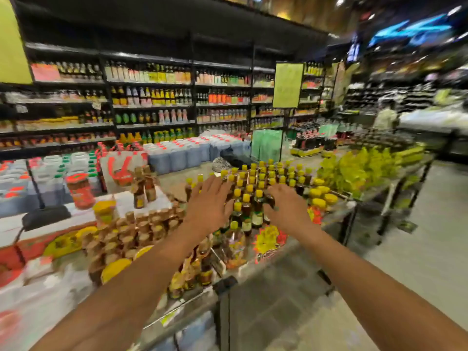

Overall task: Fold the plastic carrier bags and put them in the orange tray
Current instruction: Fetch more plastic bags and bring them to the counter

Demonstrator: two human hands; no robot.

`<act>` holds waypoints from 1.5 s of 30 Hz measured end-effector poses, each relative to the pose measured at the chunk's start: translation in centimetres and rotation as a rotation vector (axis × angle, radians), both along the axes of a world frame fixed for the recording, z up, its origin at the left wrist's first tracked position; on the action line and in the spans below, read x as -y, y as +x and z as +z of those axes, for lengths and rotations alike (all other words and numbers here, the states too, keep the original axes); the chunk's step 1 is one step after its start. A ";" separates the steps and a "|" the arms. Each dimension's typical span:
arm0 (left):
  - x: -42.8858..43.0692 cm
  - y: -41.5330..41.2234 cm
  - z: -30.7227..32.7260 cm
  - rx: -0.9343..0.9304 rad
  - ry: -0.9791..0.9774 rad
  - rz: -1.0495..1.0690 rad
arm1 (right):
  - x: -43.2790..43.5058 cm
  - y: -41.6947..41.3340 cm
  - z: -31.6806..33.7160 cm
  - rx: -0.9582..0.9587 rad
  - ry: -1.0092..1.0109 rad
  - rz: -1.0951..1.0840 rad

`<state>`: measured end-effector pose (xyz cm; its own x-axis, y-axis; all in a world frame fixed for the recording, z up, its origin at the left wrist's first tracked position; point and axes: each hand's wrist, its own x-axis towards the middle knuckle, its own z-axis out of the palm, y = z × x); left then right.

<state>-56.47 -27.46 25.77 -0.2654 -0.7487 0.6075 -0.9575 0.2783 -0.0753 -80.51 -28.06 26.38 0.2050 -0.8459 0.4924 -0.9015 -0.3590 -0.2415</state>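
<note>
Desk: Panel A, hands and task items?

Operator: Both my arms reach forward over a shop display. My left hand (pixel 210 201) is flat, fingers straight and spread, holding nothing. My right hand (pixel 288 207) has its fingers bent down among bottle tops; I cannot tell whether it grips one. I cannot make out the carrier bags or the orange tray for certain. A blurred white mass with red marks (pixel 38 300) lies at lower left, beside my left forearm and well back from both hands, and I cannot tell what it is.

Desk: Panel B, surroundings?

Operator: Largest first. Blue jugs with red caps (pixel 182 153) are stacked beyond the display. Yellow-green packs (pixel 359 168) fill the right end. A block of dark bottles with yellow caps (pixel 255 178) stands directly under and between my hands. Brown-lidded jars (pixel 141 229) are massed to the left of my left wrist. A red-lidded jar (pixel 80 191) stands further left.

Desk: Panel C, surface and room?

Operator: The goods sit on a metal-edged display table (pixel 334 216). Dark wall shelving (pixel 152 97) packed with bottles runs across the back, a green sign (pixel 288 85) hangs at its right end, and pale floor (pixel 417 249) opens to the right. Motion blur softens most detail.
</note>
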 end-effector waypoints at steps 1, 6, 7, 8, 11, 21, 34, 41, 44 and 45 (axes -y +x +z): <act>0.6 -3.0 -0.3 0.001 0.016 -0.037 | -0.5 -2.9 -0.3 0.003 0.025 -0.052; 2.0 -17.6 -2.6 0.000 0.091 -0.208 | -3.5 -16.1 -3.2 0.025 0.112 -0.294; 2.1 -20.4 -3.1 0.010 0.105 -0.246 | -4.2 -18.4 -3.8 0.021 0.128 -0.345; 2.2 -23.1 -3.6 0.019 0.116 -0.287 | -5.0 -20.6 -4.3 0.017 0.159 -0.400; 2.6 -30.4 -5.0 0.065 0.150 -0.406 | -6.7 -26.6 -6.6 0.033 0.222 -0.506; 8.6 -49.0 -11.2 0.128 0.301 -0.677 | -7.2 -43.0 -12.1 0.112 0.330 -0.816; 21.1 -67.5 -17.4 0.231 0.445 -0.922 | -3.1 -59.0 -15.9 0.218 0.406 -1.095; 24.8 -77.7 -20.1 0.286 0.520 -0.931 | -0.6 -69.3 -19.0 0.244 0.446 -1.135; 26.5 -82.4 -21.0 0.306 0.543 -0.916 | 1.2 -74.7 -20.0 0.241 0.463 -1.127; 27.0 -84.0 -21.2 0.316 0.554 -0.910 | 1.8 -76.6 -20.3 0.247 0.467 -1.122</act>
